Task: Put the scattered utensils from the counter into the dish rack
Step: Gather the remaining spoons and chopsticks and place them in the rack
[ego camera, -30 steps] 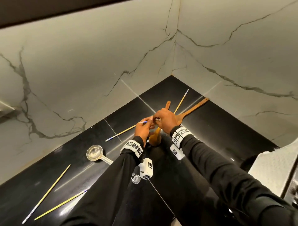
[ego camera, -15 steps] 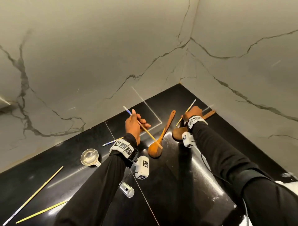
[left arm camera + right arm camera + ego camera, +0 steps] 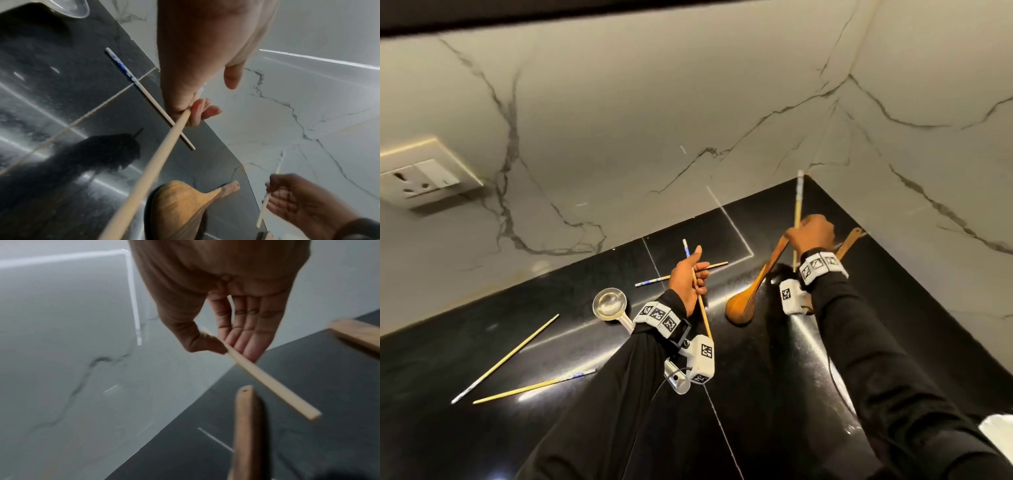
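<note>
You split your hands: left hand point(image 3: 687, 278) kept one chopstick point(image 3: 700, 301), right hand point(image 3: 812, 233) lifted another chopstick point(image 3: 797, 205) off the table point(image 3: 482, 428); rack unseen.

no legible text, labels or numbers anywhere

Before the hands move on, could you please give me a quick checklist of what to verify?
1. Left hand grips a pale wooden chopstick: ok.
2. Right hand pinches a second pale chopstick: ok.
3. Dish rack in view: not ok.
4. Black counter cleared of utensils: not ok; the brown wooden spoon, steel ladle and three loose chopsticks remain.
5. Right-hand grip secure: cannot tell, blurred.
</note>
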